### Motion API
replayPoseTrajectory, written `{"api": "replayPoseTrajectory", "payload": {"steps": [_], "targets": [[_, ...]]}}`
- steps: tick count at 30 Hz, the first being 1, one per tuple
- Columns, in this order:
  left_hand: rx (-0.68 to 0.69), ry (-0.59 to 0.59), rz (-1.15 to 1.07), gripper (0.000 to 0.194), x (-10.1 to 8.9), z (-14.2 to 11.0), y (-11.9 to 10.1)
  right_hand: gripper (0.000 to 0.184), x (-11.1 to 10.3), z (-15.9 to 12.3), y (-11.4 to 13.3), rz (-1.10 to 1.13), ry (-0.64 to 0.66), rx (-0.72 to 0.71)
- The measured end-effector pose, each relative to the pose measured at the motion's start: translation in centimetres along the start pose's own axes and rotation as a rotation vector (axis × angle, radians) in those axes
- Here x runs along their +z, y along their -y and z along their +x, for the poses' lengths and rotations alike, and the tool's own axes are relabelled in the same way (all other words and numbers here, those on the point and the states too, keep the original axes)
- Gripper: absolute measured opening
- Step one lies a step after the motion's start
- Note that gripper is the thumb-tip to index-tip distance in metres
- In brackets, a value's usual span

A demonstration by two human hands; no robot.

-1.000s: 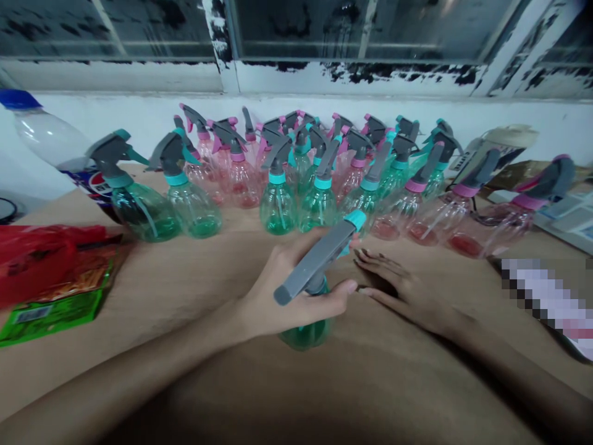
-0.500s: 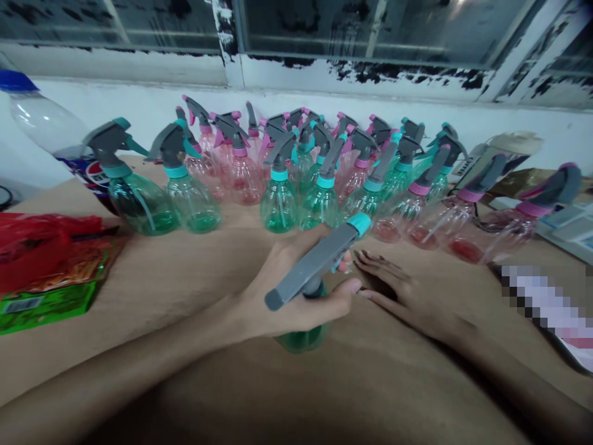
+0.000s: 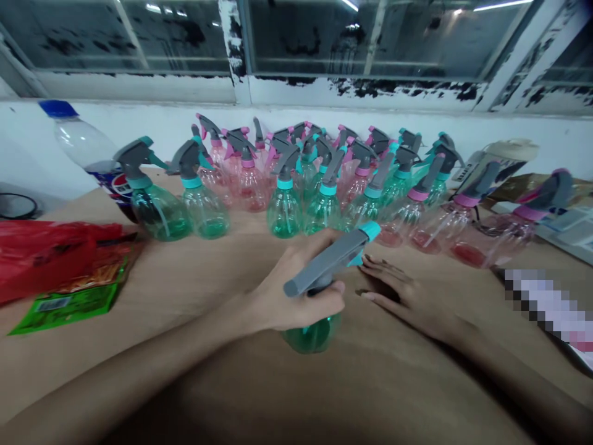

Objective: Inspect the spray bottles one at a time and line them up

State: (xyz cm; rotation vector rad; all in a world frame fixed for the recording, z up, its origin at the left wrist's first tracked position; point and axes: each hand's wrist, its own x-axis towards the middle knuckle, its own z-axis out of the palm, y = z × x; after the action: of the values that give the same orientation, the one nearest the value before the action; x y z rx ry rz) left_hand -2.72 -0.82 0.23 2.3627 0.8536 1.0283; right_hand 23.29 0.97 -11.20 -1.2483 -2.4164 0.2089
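My left hand (image 3: 282,293) is wrapped round the neck of a green spray bottle (image 3: 312,337). Its grey trigger head, with a turquoise nozzle, points away to the upper right. The hand hides the bottle's upper part. Just to the right, my right hand (image 3: 398,287) lies flat on the table with its fingers stretched out and holds nothing. Beyond both hands, several green spray bottles (image 3: 285,216) and pink spray bottles (image 3: 472,247) stand in close rows, with a little liquid in the nearer ones.
A cola bottle (image 3: 109,170) with a blue cap stands at the back left. Nearer lie a red plastic bag (image 3: 46,253) and a green snack packet (image 3: 69,306). A white container (image 3: 503,161) sits at the back right, a blurred flat item (image 3: 551,309) at the right. A window wall closes the back.
In my left hand the green spray bottle has shifted slightly right, and its thumb and fingers sit closer round the neck. My right hand stays on the table. The view has tilted up.
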Motion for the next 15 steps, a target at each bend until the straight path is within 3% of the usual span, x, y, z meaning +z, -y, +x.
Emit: {"api": "replayPoseTrajectory", "payload": {"steps": [4,7,15], "targets": [[-0.042,-0.095,0.169,0.019,-0.3,-0.6,-0.2,0.057,0.1,0.1,0.1,0.019,-0.007,0.001],[-0.183,-0.171,0.266,0.01,-1.5,-1.4,0.8,0.058,0.1,0.1,0.2,0.032,-0.007,0.025],[-0.41,-0.488,0.463,0.033,-7.0,-1.9,8.0,0.059,0.9,0.1,0.0,0.069,-0.021,0.057]]}}
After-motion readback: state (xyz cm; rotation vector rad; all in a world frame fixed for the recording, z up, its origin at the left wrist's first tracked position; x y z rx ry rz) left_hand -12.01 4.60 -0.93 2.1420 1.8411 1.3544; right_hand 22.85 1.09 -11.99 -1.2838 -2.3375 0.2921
